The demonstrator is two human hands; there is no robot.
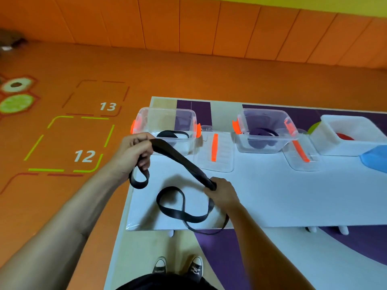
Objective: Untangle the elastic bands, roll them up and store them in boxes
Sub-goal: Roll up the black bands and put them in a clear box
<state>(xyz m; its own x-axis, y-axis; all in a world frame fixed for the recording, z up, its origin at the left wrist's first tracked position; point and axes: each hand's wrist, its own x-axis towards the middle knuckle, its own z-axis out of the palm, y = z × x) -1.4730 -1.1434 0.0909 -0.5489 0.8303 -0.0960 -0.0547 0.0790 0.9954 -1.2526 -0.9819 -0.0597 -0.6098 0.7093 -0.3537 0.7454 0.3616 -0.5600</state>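
Black elastic band (pixel 178 156): one stretch held taut above the white desk (pixel 272 195). Left grip (pixel 134 153) curled round one end, a short loop hanging below it. Right grip (pixel 222 191) closed round the middle, the rest lying looped on the desk and over its near edge. Clear box (pixel 167 120) behind, open, black roll (pixel 170 135) inside.

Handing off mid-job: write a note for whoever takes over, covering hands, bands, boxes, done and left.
Left hand grips the black band near one looped end; right hand grips it further along.
Its slack lies looped on the white table, part hanging over the near edge.
Done: black roll in left clear box, purple roll in middle clear box.
Left: untangle, roll, box this band.
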